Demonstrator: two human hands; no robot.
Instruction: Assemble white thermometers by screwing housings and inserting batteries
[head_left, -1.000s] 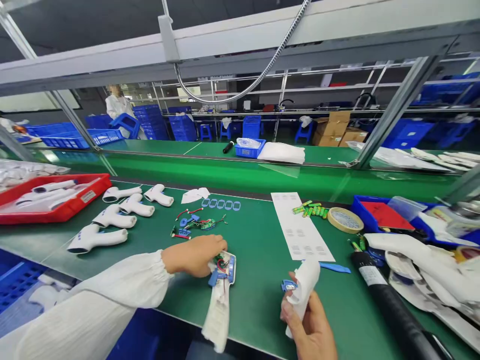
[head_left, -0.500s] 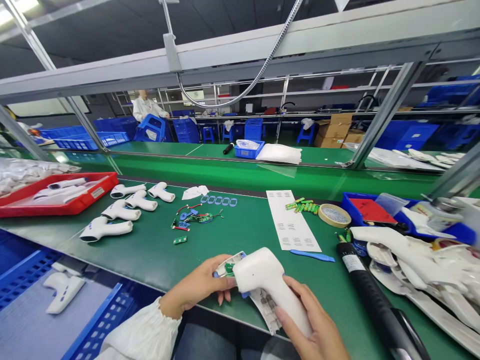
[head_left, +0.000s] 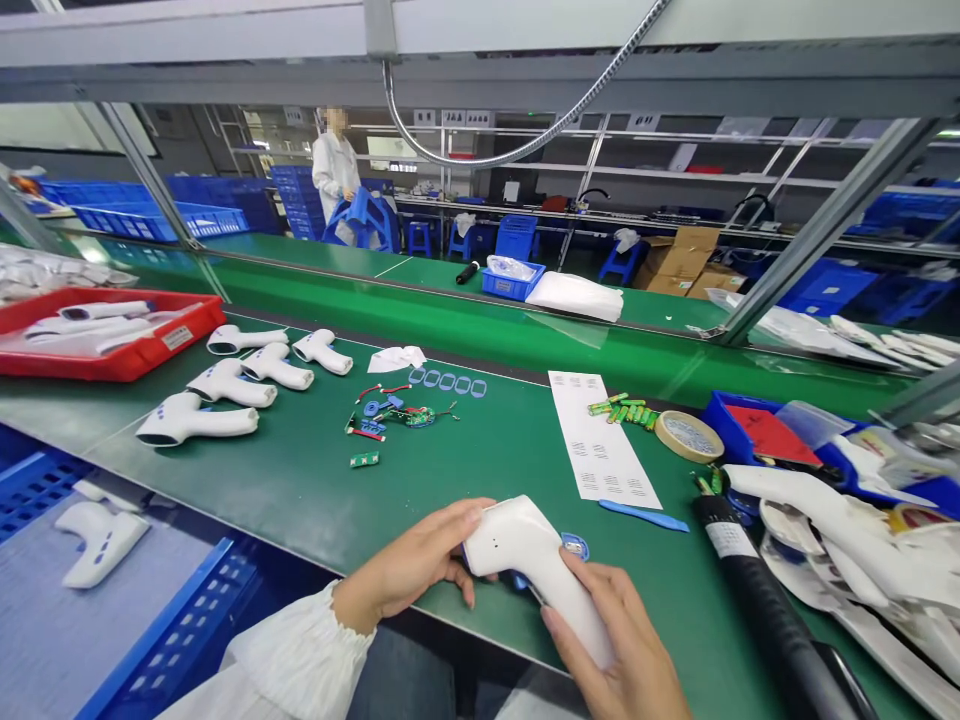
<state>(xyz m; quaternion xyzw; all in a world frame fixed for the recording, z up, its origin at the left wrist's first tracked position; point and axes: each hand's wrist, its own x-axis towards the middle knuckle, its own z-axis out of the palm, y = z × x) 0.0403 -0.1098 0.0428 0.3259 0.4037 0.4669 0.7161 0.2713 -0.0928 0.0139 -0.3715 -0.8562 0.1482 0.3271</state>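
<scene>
Over the table's front edge I hold a white gun-shaped thermometer housing [head_left: 517, 535] in both hands. My left hand [head_left: 427, 560] grips the wide head end, its fingers partly behind the shell. My right hand [head_left: 619, 630] is wrapped round the handle, thumb on the near side. A small blue-rimmed part [head_left: 575, 545] sticks out beyond the far side of the housing, and some blue shows under the head. The shell's inside is turned away from me. Left of centre lie loose circuit boards with wires [head_left: 409, 415] and a small green board [head_left: 364, 460].
Several white thermometer guns [head_left: 199, 420] lie at left beside a red tray [head_left: 172, 330]. Rightward are a printed sheet [head_left: 592, 440], green batteries [head_left: 630, 412], a blue pry tool [head_left: 645, 516], a black screwdriver-like tool [head_left: 757, 590] and piled white shells [head_left: 847, 540]. A person [head_left: 335, 165] stands far back.
The shell halves, apart with a green board visible at my left fingers, are now brought together, hiding the inside. My view has shifted slightly; the person in back now stands more upright.
</scene>
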